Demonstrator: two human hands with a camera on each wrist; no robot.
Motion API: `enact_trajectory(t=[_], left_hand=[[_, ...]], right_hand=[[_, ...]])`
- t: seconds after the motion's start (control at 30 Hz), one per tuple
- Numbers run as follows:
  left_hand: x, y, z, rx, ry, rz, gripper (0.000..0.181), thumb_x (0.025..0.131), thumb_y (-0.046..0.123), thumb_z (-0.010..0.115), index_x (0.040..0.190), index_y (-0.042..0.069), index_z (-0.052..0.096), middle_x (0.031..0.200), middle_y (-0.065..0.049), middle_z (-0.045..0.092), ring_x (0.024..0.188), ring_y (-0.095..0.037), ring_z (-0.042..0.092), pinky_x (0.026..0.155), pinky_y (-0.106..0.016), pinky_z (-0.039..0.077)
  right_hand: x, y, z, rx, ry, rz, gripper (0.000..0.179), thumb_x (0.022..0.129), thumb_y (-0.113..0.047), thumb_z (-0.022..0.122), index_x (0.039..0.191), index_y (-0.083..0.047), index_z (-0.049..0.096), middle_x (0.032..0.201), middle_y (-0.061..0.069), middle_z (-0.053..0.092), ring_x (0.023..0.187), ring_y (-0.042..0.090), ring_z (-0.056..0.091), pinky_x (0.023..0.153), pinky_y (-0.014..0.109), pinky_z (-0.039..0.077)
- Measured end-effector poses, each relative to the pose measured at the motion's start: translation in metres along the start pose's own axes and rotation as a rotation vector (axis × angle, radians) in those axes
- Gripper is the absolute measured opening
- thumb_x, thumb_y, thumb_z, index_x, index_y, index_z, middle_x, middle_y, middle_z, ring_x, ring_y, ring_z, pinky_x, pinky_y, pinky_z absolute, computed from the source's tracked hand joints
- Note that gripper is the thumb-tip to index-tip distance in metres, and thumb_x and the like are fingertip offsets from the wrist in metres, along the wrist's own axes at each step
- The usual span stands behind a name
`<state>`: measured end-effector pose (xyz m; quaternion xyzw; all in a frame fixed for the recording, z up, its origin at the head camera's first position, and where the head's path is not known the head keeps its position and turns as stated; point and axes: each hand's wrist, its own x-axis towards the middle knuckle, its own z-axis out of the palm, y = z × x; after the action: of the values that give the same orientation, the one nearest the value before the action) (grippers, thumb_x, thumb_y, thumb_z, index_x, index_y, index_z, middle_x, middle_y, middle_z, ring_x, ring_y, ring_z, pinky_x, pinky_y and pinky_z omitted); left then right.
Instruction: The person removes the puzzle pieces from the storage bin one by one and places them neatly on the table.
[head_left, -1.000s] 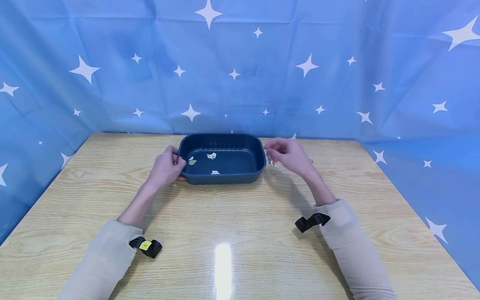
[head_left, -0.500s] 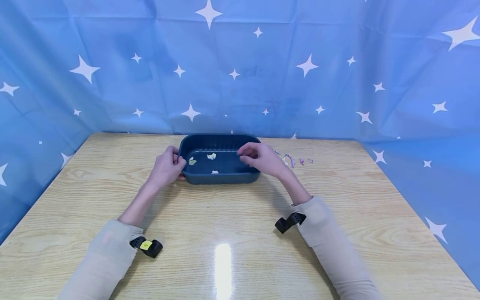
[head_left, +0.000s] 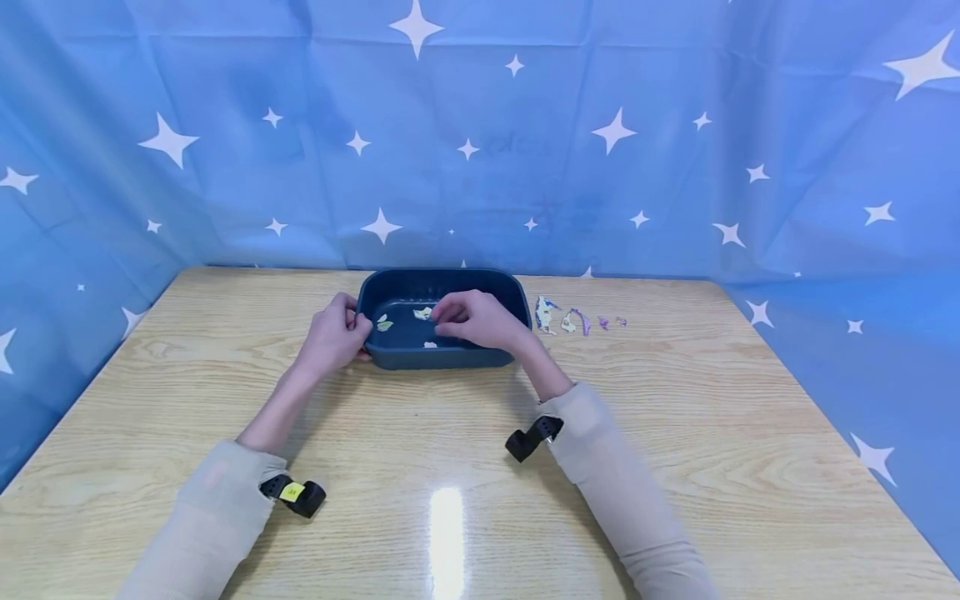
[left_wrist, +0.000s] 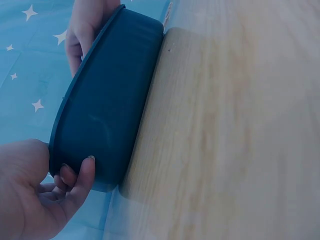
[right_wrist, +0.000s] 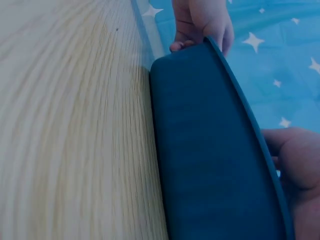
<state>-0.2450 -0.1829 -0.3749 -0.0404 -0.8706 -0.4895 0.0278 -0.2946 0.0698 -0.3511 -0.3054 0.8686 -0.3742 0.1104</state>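
Note:
A dark blue rectangular tub [head_left: 442, 358] stands on the wooden table. My left hand [head_left: 337, 332] grips its left end, thumb over the rim and fingers against the outer wall, as the left wrist view also shows. My right hand [head_left: 474, 320] is inside the tub's outline, fingers curled and pinched toward the thumb. In the right wrist view a small pale scrap [right_wrist: 278, 173] shows at its fingers, mostly hidden. Within the tub lie a white-yellow scrap [head_left: 422, 314], a greenish scrap [head_left: 385, 326] and a white scrap [head_left: 430, 345].
Right of the tub is a row of thin, irregular scraps: a blue-and-white scrap [head_left: 546, 315], a purple-edged curved scrap [head_left: 577, 322] and smaller purple bits [head_left: 603, 322]. A blue star-printed curtain [head_left: 480, 167] hangs behind the table [head_left: 420, 433].
My right hand has moved left from the scraps beside the tub to over its middle. A small green bit near the tub's right side is gone from the table. The left hand stays put.

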Motion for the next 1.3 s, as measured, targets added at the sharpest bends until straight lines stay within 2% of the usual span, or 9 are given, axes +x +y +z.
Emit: enact_trajectory(t=[0.17, 0.43, 0.53, 0.7, 0.93, 1.3], left_hand=[[-0.001, 0.0, 0.0, -0.005, 0.004, -0.005, 0.03, 0.097, 0.006, 0.044, 0.122, -0.012, 0.047, 0.089, -0.017, 0.059, 0.059, -0.021, 0.07, 0.059, -0.033, 0.064], [-0.002, 0.002, 0.0, -0.015, 0.006, -0.002, 0.031, 0.097, 0.006, 0.044, 0.122, -0.012, 0.046, 0.087, -0.016, 0.057, 0.061, -0.025, 0.071, 0.059, -0.034, 0.065], [-0.002, 0.002, 0.0, -0.011, 0.009, -0.002, 0.031, 0.097, 0.006, 0.044, 0.122, -0.012, 0.046, 0.087, -0.016, 0.057, 0.062, -0.026, 0.071, 0.06, -0.035, 0.065], [-0.002, 0.001, 0.001, 0.004, 0.006, -0.006, 0.03, 0.097, 0.007, 0.044, 0.121, -0.01, 0.046, 0.085, -0.015, 0.057, 0.06, -0.023, 0.07, 0.058, -0.036, 0.064], [-0.001, 0.0, 0.002, -0.002, 0.017, 0.005, 0.029, 0.097, 0.007, 0.045, 0.12, -0.011, 0.046, 0.083, -0.015, 0.058, 0.059, -0.023, 0.07, 0.057, -0.036, 0.064], [-0.002, 0.001, 0.002, -0.018, 0.018, 0.009, 0.029, 0.096, 0.005, 0.045, 0.121, -0.011, 0.046, 0.083, -0.012, 0.055, 0.059, -0.023, 0.07, 0.057, -0.033, 0.064]], right_hand=[[0.011, -0.003, 0.01, 0.016, -0.037, 0.04, 0.024, 0.095, -0.012, 0.071, 0.117, -0.003, 0.071, 0.105, 0.005, 0.071, 0.094, 0.018, 0.068, 0.088, 0.031, 0.059], [0.015, -0.004, 0.017, -0.076, -0.086, 0.109, 0.02, 0.092, -0.008, 0.073, 0.112, -0.009, 0.073, 0.102, 0.004, 0.07, 0.095, 0.018, 0.066, 0.085, 0.029, 0.057], [0.015, -0.003, 0.018, -0.043, -0.116, 0.15, 0.022, 0.093, 0.0, 0.069, 0.112, -0.009, 0.073, 0.104, 0.006, 0.069, 0.099, 0.019, 0.063, 0.085, 0.029, 0.056], [0.013, -0.001, 0.018, 0.016, -0.17, 0.201, 0.036, 0.092, 0.017, 0.053, 0.11, -0.006, 0.073, 0.103, 0.007, 0.069, 0.096, 0.02, 0.062, 0.086, 0.027, 0.058], [0.012, -0.002, 0.016, -0.031, -0.176, 0.226, 0.027, 0.095, 0.01, 0.058, 0.099, -0.01, 0.076, 0.095, 0.003, 0.07, 0.091, 0.017, 0.064, 0.084, 0.027, 0.057], [0.013, -0.005, 0.016, -0.037, -0.183, 0.249, 0.025, 0.095, 0.01, 0.059, 0.099, -0.01, 0.075, 0.096, 0.003, 0.068, 0.091, 0.019, 0.062, 0.077, 0.024, 0.053]])
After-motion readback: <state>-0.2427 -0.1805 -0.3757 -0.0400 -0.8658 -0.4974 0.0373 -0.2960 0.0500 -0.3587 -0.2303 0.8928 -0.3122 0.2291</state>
